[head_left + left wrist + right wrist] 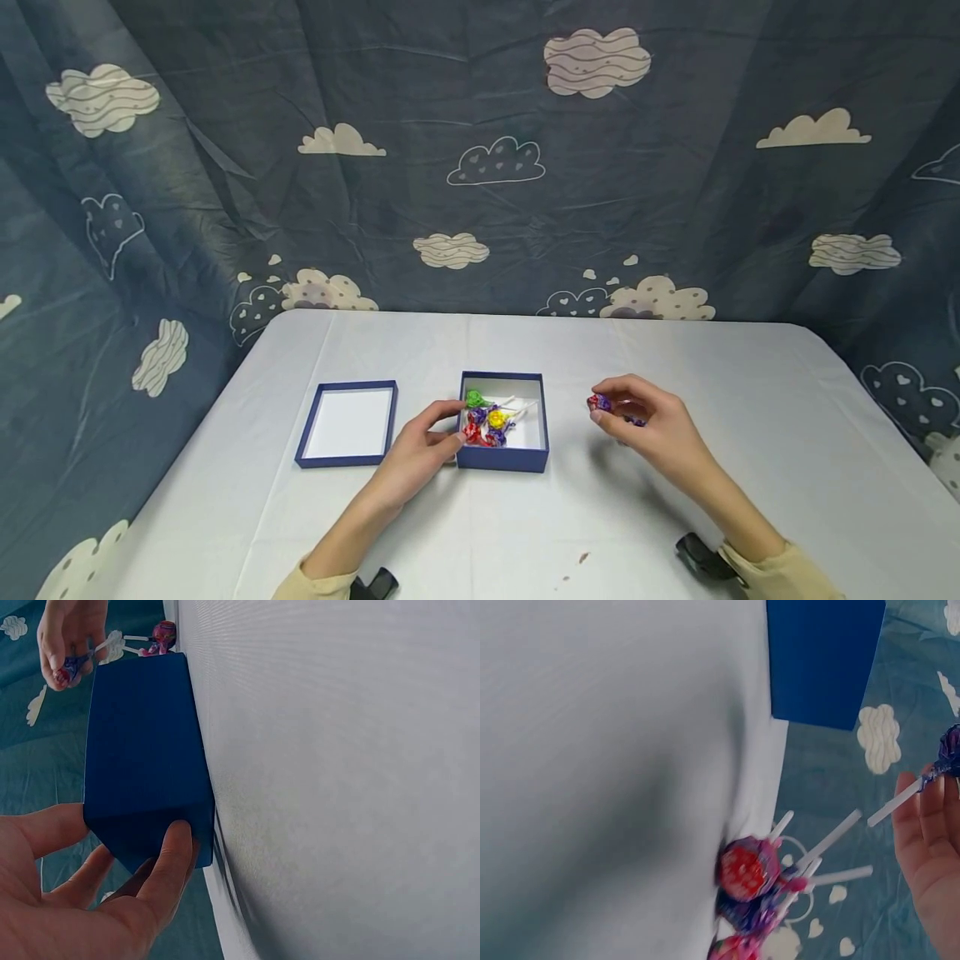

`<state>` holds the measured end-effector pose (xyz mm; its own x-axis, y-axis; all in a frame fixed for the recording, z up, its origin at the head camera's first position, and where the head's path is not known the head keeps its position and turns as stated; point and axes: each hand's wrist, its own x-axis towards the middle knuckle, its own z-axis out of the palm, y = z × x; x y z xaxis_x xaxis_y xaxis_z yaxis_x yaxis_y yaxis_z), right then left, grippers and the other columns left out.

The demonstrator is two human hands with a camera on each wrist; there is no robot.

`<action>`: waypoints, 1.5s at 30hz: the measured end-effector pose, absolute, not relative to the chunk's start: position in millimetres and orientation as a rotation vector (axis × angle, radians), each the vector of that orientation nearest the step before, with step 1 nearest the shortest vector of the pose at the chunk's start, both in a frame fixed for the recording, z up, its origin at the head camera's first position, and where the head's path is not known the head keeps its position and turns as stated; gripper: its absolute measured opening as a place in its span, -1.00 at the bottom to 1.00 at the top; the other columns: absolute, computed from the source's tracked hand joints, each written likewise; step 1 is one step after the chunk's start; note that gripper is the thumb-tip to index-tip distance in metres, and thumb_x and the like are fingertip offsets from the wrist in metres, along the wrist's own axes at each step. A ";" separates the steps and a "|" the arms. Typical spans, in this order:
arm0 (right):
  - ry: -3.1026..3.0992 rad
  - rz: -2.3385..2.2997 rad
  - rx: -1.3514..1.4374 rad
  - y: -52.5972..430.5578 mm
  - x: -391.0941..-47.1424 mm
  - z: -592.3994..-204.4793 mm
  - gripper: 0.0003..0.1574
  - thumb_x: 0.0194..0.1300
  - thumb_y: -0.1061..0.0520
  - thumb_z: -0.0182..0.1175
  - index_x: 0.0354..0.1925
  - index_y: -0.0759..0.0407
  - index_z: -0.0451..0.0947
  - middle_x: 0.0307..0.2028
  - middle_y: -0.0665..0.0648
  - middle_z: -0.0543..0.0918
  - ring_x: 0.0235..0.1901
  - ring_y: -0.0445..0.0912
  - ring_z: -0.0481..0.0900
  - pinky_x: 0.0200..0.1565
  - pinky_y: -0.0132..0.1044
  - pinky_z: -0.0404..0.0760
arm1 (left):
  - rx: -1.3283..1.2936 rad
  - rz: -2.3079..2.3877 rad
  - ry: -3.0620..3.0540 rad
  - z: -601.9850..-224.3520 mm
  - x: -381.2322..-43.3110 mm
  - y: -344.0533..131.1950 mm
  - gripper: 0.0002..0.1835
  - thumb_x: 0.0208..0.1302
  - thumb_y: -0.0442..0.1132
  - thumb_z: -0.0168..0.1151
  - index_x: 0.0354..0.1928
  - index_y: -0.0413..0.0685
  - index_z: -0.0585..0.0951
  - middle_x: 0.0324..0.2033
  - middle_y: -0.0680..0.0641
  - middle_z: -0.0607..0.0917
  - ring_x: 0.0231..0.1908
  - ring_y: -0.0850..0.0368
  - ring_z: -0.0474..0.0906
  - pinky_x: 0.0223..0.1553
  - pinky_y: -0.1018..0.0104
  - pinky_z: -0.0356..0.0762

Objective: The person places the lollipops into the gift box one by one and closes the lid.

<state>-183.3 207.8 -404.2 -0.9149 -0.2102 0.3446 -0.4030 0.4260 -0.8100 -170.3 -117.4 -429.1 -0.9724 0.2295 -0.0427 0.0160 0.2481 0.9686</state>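
We're pinching a lollipop (599, 402) in our right fingers (622, 384), right of the box (504, 460) whose left side our left fingers (441, 410) are holding.

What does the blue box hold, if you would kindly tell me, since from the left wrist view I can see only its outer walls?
Observer: The blue box holds several wrapped lollipops, one of them yellow and one green.
Operator: Thank you; could you also tell me whether its lid is anywhere in sight?
Observer: Yes, the head view shows a shallow blue lid on the white table, to the left of the box and apart from it, with its white inside facing up.
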 end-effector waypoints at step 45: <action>-2.558 1.634 0.907 117.0 -217.6 -399.4 -0.67 0.28 0.04 0.36 0.02 -0.04 0.64 -0.08 -0.09 0.65 -0.11 -0.09 0.61 -0.01 -0.07 0.58 | 0.280 1.870 2.290 -424.5 -167.7 -117.8 -0.51 0.39 -0.30 0.15 0.34 -0.09 0.41 0.37 -0.27 0.32 0.10 -0.15 0.56 0.00 0.03 0.57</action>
<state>-217.6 117.0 -399.4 -0.8358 -0.4758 0.2741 -0.4486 0.3039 -0.8405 -167.7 -117.8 -424.5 -0.9676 0.2522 -0.0144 0.0363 0.1951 0.9801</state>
